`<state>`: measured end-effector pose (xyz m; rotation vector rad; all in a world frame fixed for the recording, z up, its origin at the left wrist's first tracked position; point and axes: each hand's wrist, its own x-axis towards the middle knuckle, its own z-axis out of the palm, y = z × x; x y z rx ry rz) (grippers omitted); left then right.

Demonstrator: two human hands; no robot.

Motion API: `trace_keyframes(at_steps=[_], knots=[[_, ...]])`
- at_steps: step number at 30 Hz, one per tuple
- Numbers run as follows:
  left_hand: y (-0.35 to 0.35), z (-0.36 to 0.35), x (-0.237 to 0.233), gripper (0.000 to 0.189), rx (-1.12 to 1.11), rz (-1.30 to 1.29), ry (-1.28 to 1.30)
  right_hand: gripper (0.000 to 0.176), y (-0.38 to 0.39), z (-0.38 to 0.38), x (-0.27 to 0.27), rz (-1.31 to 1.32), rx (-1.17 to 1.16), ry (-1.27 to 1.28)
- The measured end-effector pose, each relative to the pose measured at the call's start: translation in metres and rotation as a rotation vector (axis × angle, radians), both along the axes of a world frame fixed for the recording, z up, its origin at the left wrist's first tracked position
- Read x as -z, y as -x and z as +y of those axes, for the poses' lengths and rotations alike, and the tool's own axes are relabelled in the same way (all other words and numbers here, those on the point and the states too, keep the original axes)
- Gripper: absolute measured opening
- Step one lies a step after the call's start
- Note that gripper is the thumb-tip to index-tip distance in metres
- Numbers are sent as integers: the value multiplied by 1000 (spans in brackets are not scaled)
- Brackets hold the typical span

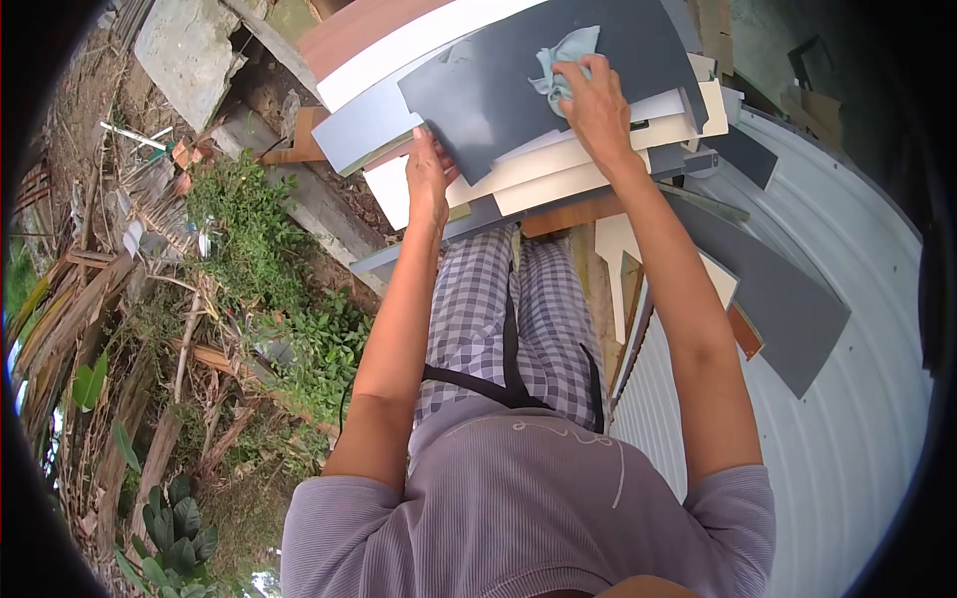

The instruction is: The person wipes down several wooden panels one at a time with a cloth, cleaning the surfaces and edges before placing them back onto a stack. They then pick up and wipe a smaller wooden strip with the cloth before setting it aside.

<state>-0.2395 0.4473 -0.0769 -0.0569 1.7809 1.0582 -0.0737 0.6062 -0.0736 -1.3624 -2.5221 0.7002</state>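
A dark grey panel [478,95] with a glossy surface lies on top of a stack of boards. My right hand [595,105] is closed on a light blue-green cloth [573,55], pressed against the panel's upper right part. At the panel's lower left edge, my left hand [429,174] grips it, with the thumb along the edge and the fingers partly hidden beneath. Under the dark panel, cream boards [558,174] and a light grey-blue board [364,135] stick out. A pale smudge shows near the panel's top left edge.
Brown and white boards [374,40] extend behind the panel. To the right, a large grey sheet [773,289] rests on corrugated metal roofing [847,439]. On the left are green plants [249,234], dry branches and a concrete beam [334,214]. A broken slab [189,60] lies at the upper left.
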Motion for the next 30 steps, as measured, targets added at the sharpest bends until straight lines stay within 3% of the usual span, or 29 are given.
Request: trace_keyframes(at_steps=[3, 6, 9, 12, 16, 22, 24, 26, 27, 30], knots=[[-3, 9, -4, 70, 12, -18, -21, 38, -59, 73, 14, -207, 299, -43], [-5, 9, -5, 70, 20, -21, -10, 38, -60, 97, -4, -127, 377, 33], [-5, 8, -5, 70, 39, -28, -15, 36, 7, 48, -17, 64, 94, 9], [-2, 9, -7, 70, 32, -31, 14, 43, 72, -34, 5, 98, -289, 45], [1, 10, -12, 75, 36, -61, 31, 50, 93, -61, 28, 195, -389, -57], [-4, 9, -5, 70, 18, -36, -18, 44, 1, 63, 30, -19, 125, -304], [-5, 7, -1, 66, -2, -33, -25, 39, -55, 104, 35, -158, 306, -279], [-5, 6, 1, 66, 12, -23, -21, 40, -103, 138, 43, -284, 402, -64], [-5, 7, 2, 66, 26, -12, -14, 40, -98, 135, 33, -279, 402, -65], [-3, 6, 5, 65, 59, 0, 43, 38, -50, 85, -14, 55, 265, -54]])
